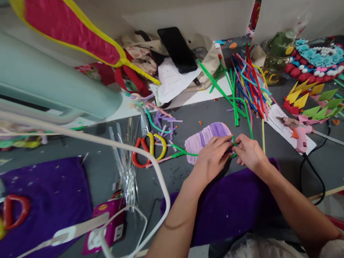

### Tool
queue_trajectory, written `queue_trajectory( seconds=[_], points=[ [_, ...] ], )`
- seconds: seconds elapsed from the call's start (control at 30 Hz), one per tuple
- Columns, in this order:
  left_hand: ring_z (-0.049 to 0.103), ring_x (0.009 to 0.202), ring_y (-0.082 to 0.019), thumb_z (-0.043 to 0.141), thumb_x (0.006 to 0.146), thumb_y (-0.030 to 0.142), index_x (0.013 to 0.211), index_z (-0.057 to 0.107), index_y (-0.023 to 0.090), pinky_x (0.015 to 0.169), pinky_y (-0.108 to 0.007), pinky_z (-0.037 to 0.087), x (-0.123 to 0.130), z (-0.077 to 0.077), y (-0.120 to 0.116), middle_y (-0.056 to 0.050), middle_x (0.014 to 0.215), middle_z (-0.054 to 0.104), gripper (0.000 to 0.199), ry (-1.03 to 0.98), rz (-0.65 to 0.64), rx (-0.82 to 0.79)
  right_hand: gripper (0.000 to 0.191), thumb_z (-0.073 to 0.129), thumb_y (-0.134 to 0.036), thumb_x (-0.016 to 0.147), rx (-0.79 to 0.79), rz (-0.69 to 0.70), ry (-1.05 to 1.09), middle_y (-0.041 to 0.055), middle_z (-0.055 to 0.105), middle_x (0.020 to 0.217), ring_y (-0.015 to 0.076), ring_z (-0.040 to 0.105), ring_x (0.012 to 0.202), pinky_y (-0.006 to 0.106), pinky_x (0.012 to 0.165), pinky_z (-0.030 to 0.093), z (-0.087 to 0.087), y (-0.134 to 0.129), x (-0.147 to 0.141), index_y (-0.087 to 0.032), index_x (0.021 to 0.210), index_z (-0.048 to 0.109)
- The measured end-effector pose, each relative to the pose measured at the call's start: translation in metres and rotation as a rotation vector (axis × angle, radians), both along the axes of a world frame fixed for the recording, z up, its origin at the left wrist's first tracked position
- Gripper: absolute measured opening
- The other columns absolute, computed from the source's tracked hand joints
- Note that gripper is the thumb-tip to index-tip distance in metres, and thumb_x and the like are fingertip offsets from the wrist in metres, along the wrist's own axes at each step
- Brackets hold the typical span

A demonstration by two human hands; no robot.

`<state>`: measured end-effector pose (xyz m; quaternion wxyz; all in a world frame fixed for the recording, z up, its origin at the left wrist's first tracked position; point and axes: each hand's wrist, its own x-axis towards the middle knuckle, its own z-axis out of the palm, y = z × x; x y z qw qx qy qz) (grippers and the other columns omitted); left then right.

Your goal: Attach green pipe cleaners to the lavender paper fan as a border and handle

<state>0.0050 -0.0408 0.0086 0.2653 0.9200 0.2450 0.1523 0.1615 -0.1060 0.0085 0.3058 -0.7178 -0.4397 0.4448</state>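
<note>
A flat, rounded craft piece (197,141), ribbed in light and darker purple, lies on the grey table. My left hand (213,156) rests over its right part, fingers together and pressing it near the edge. A green pipe cleaner (186,153) runs along the near edge from a twisted green and pink stem at the left. At the piece's right end my right hand (248,150) pinches the green pipe cleaner between thumb and forefinger. Both hands' fingertips almost meet there, and the left fingertips are partly hidden. Scissors (152,145) with red and yellow handles lie beside the stem.
Pipe cleaners (252,84) in several colours lie behind my hands. A pink glue gun (299,134) lies at the right, near a green-topped bottle (279,53). A phone (177,48) rests on a bag. A white cable (113,143) crosses the left foreground.
</note>
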Motion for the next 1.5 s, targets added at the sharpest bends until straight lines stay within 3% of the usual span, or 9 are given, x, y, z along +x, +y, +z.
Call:
queue_trajectory(
  seconds=[0.23, 0.5, 0.73, 0.97, 1.1, 1.2, 1.33, 1.5],
  points=[
    [0.050, 0.121, -0.027, 0.051, 0.094, 0.028, 0.130, 0.054, 0.017, 0.101, -0.046, 0.046, 0.000, 0.003, 0.002, -0.014, 0.133, 0.055, 0.037, 0.093, -0.052, 0.006, 0.011, 0.053, -0.012, 0.086, 0.010, 0.023, -0.017, -0.0069, 0.054, 0.053, 0.0092, 0.055, 0.038, 0.018, 0.039, 0.039, 0.000, 0.000, 0.000, -0.020, 0.093, 0.048],
    [0.048, 0.121, -0.028, 0.050, 0.094, 0.029, 0.125, 0.058, 0.020, 0.101, -0.049, 0.045, 0.004, 0.003, 0.003, -0.012, 0.131, 0.053, 0.033, 0.151, -0.060, 0.036, 0.041, 0.047, -0.006, 0.082, 0.112, 0.023, -0.016, -0.0091, 0.053, 0.057, 0.0076, 0.052, 0.037, 0.018, 0.042, 0.042, -0.001, -0.001, 0.002, -0.020, 0.120, 0.041],
    [0.049, 0.121, -0.027, 0.050, 0.094, 0.033, 0.124, 0.059, 0.021, 0.101, -0.046, 0.044, 0.005, 0.002, 0.001, -0.012, 0.130, 0.054, 0.033, 0.132, -0.056, 0.040, 0.028, 0.057, -0.018, 0.084, 0.125, 0.039, -0.100, -0.0081, 0.055, 0.057, 0.0083, 0.051, 0.037, 0.021, 0.047, 0.041, 0.000, -0.005, 0.012, -0.020, 0.112, 0.051],
    [0.049, 0.122, -0.026, 0.054, 0.093, 0.033, 0.123, 0.060, 0.023, 0.101, -0.045, 0.044, 0.003, -0.001, 0.002, -0.011, 0.131, 0.054, 0.033, 0.101, -0.051, 0.021, 0.011, 0.052, -0.028, 0.091, 0.287, -0.052, -0.226, -0.0025, 0.061, 0.066, 0.0114, 0.056, 0.054, 0.022, 0.055, 0.039, 0.015, -0.007, 0.017, -0.022, 0.089, 0.060],
    [0.048, 0.123, -0.025, 0.053, 0.094, 0.033, 0.124, 0.060, 0.022, 0.102, -0.043, 0.043, 0.003, -0.002, 0.001, -0.010, 0.132, 0.053, 0.033, 0.099, -0.058, 0.037, 0.018, 0.048, -0.030, 0.093, 0.304, -0.149, -0.498, 0.0026, 0.066, 0.074, 0.0156, 0.059, 0.065, 0.025, 0.062, 0.039, 0.033, -0.023, 0.030, -0.021, 0.085, 0.062],
    [0.049, 0.122, -0.025, 0.055, 0.093, 0.031, 0.123, 0.060, 0.022, 0.102, -0.043, 0.044, 0.003, -0.001, 0.000, -0.010, 0.131, 0.054, 0.033, 0.102, -0.051, 0.047, 0.023, 0.047, -0.035, 0.093, 0.199, -0.300, -0.832, 0.0077, 0.067, 0.079, 0.0217, 0.060, 0.072, 0.030, 0.066, 0.040, 0.043, -0.047, 0.057, -0.019, 0.091, 0.064],
    [0.049, 0.119, -0.026, 0.056, 0.091, 0.031, 0.122, 0.061, 0.023, 0.100, -0.044, 0.045, 0.005, 0.000, -0.001, -0.009, 0.130, 0.055, 0.032, 0.114, -0.029, 0.054, 0.035, 0.044, -0.042, 0.092, 0.020, -0.445, -1.138, 0.0180, 0.063, 0.096, 0.0311, 0.059, 0.088, 0.037, 0.068, 0.043, 0.038, -0.078, 0.097, -0.015, 0.105, 0.063],
    [0.050, 0.116, -0.025, 0.057, 0.091, 0.031, 0.122, 0.061, 0.022, 0.099, -0.044, 0.045, 0.006, 0.000, -0.001, -0.010, 0.130, 0.055, 0.032, 0.100, -0.033, 0.062, 0.035, 0.043, -0.041, 0.091, 0.095, -0.437, -1.167, 0.0158, 0.062, 0.094, 0.0292, 0.057, 0.087, 0.038, 0.071, 0.043, 0.025, -0.081, 0.126, -0.016, 0.101, 0.066]
  ],
)
